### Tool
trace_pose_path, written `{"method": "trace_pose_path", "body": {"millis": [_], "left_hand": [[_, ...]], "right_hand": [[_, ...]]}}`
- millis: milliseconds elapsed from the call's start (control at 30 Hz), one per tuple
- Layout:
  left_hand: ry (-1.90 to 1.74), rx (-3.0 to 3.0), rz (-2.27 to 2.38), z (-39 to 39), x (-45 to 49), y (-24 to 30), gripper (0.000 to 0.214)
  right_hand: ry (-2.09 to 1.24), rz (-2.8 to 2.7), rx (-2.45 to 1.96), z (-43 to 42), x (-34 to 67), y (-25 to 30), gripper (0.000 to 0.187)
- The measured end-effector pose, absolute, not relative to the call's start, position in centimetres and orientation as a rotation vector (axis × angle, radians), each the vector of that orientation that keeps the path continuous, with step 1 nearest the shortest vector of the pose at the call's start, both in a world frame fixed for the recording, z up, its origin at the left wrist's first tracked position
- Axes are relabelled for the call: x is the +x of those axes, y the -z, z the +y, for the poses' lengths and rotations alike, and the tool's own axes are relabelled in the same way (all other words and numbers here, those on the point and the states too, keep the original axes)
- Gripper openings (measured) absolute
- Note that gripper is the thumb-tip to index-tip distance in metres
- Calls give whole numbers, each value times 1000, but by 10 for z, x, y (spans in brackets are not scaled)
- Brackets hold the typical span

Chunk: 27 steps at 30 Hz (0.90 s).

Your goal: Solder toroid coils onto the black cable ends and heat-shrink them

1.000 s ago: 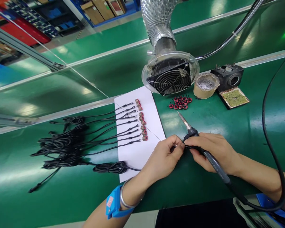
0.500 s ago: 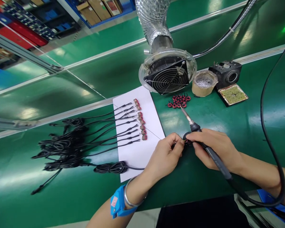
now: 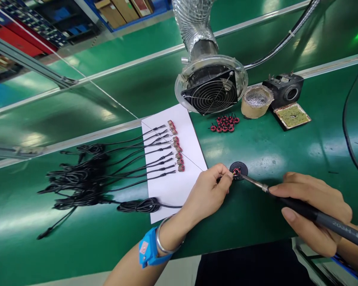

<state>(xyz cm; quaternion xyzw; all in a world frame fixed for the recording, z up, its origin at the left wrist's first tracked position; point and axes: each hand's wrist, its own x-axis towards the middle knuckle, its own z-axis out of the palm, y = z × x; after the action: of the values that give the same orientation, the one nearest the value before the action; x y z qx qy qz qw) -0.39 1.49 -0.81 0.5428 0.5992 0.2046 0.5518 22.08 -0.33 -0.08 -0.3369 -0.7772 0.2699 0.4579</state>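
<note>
My left hand (image 3: 207,192) pinches the end of a black cable beside a small red coil (image 3: 236,171) that sits on a round black pad (image 3: 241,167). A coiled black cable (image 3: 139,205) runs from under that hand across the white paper sheet (image 3: 173,186). My right hand (image 3: 312,210) grips a black soldering iron (image 3: 301,208) like a pen; its metal tip touches the coil. On my left wrist is a blue strap (image 3: 147,250).
Several finished cables with coils (image 3: 178,153) lie in a row on the paper, their black bundles (image 3: 77,178) trailing left. A fume extractor fan (image 3: 211,93), a pile of red coils (image 3: 225,123), a solder pot (image 3: 256,101), an iron stand with sponge (image 3: 288,99) stand behind.
My right hand has pulled back to the right and turned the iron, so its tip now points left onto the coil. The black pad has come into view. My left hand stays put.
</note>
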Motion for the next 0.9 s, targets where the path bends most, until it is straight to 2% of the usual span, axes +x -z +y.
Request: {"method": "trace_pose_path", "body": {"millis": [900], "left_hand": [[-459,1315,1441,14,-2,8,24]], "right_hand": [[-707,-1920,-751,1,216,5,34]]}}
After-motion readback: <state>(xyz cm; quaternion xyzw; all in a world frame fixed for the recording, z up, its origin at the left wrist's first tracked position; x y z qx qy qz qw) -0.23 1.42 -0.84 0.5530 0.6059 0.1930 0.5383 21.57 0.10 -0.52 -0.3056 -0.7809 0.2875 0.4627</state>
